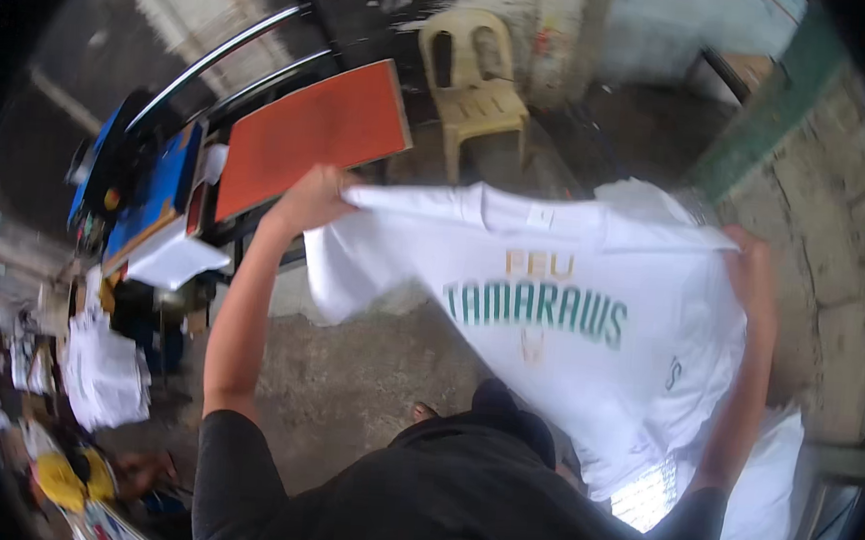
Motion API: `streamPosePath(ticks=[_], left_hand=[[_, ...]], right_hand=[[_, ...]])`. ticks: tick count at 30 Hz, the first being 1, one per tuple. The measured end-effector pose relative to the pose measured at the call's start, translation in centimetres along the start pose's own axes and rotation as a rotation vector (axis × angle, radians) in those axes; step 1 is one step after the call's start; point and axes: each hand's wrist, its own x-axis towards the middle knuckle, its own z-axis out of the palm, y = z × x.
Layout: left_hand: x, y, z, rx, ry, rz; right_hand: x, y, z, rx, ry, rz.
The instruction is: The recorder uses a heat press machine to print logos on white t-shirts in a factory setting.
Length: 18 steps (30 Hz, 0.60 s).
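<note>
A white T-shirt (593, 271) with gold and green lettering across its chest hangs stretched out between my two hands. My left hand (312, 197) is closed on one shoulder or sleeve edge, and the sleeve below it is blurred by motion. On the other side, my right hand (752, 267) grips the opposite shoulder. The collar lies at the top, midway between them. Both arms are held out ahead of me, and the lower part of the shirt drapes toward my right forearm.
An orange-red flat board (317, 132) on a metal-framed stand is ahead to the left, beside a blue panel (158, 186). A cream plastic chair (475, 97) stands beyond. White fabric (104, 373) hangs at left; another person in yellow (72, 481) is lower left. More white cloth (763, 494) lies at right.
</note>
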Motion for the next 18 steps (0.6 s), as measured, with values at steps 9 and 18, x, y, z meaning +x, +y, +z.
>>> streamPosePath(ticks=[9, 18], left_hand=[[-29.3, -11.1, -1.7, 0.540, 0.993, -0.171], [-53.1, -13.2, 20.6, -0.209, -0.592, -0.798]], right_hand=[[-2.6, -16.4, 11.4, 0.148, 0.252, -0.203], [-14.8, -21.2, 27.8, 0.039, -1.175, -0.440]])
